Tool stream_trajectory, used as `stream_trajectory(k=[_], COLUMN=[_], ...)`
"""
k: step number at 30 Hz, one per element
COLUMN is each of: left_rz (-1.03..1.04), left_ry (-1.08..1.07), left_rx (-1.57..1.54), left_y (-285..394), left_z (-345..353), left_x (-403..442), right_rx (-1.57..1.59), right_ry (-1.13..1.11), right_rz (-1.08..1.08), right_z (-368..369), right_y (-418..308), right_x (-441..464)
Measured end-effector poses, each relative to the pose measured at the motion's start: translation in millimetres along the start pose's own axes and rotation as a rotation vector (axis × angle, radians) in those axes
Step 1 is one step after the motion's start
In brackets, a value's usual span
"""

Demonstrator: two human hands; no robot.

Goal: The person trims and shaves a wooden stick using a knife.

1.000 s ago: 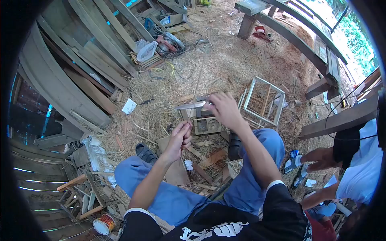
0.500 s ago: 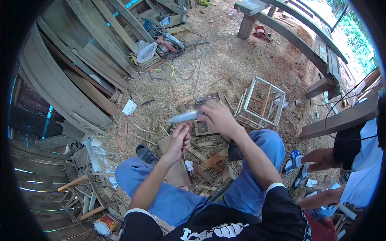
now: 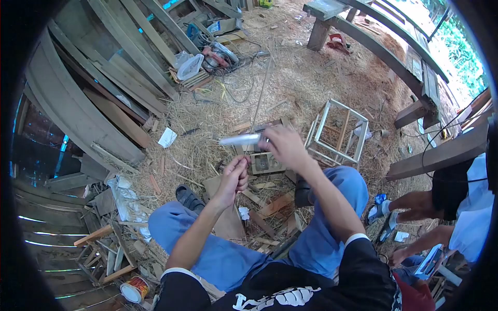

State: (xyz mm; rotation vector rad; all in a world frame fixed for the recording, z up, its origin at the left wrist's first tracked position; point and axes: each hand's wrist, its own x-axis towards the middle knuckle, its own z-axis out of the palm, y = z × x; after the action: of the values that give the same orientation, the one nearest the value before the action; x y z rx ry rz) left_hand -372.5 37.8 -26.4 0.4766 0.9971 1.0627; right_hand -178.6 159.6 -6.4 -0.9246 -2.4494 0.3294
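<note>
My right hand (image 3: 285, 147) is closed round the handle of a knife (image 3: 241, 139). Its broad silver blade points left, slightly blurred, above my left hand. My left hand (image 3: 233, 181) is closed in a pinch at the fingertips; whatever it holds is too small and thin to name. A gap separates the blade from the left fingers. Below and behind the knife, on the ground between my feet, lies a light block with round hollows (image 3: 266, 163).
A white-edged wooden frame (image 3: 340, 132) stands right of my hands. Scrap wood (image 3: 277, 205) and shavings cover the ground. Planks (image 3: 83, 98) lean at left, near power tools (image 3: 218, 57). A bench (image 3: 373, 39) stands at upper right. Another person's hand (image 3: 399, 256) holds a phone-like object at right.
My right hand and the knife have moved slightly up and right, away from my left hand, which stays nearly still. The other person's arm at right has moved, and the phone-like object shows more.
</note>
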Motion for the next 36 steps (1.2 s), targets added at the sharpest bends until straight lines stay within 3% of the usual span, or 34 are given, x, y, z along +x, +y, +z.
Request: stream_trajectory(k=[3, 6, 10, 13, 16, 23, 25, 26, 29, 31, 33, 36], left_rz=[-0.012, 0.026, 0.01, -0.018, -0.001, -0.021, 0.023, 0.002, 0.043, -0.007, -0.03, -0.011], left_ry=[0.021, -0.021, 0.001, 0.022, -0.017, -0.001, -0.02, -0.027, -0.028, 0.018, 0.018, -0.046], left_rx=[0.004, 0.015, 0.005, 0.023, 0.021, 0.006, -0.015, -0.029, -0.002, -0.023, -0.027, -0.039], left_y=[-6, -3, -2, -7, -1, -10, -3, 4, 8, 0, -4, 8], left_z=[-3, 1, 0, -3, 5, -6, 2, 7, 10, 4, 1, 11], left_x=[1, -1, 2, 1, -3, 3, -2, -3, -1, -3, -4, -7], right_rx=[0.1, 0.028, 0.005, 0.125, 0.021, 0.184, 0.113, 0.094, 0.162, 0.154, 0.074, 0.087], right_ry=[-0.071, 0.042, -0.037, -0.092, -0.01, -0.178, -0.136, 0.001, -0.058, -0.097, -0.152, -0.009], right_rz=[-0.171, 0.009, -0.003, -0.178, 0.008, -0.113, 0.043, -0.029, 0.101, -0.094, -0.091, -0.009], right_z=[9, -3, 2, 12, -5, 10, -1, -7, -7, 4, -1, -17], right_y=[-12, 6, -4, -13, 5, -13, 6, 18, -5, -15, -12, 13], right_x=[-8, 2, -4, -10, 2, -11, 0, 6, 2, -6, -7, 8])
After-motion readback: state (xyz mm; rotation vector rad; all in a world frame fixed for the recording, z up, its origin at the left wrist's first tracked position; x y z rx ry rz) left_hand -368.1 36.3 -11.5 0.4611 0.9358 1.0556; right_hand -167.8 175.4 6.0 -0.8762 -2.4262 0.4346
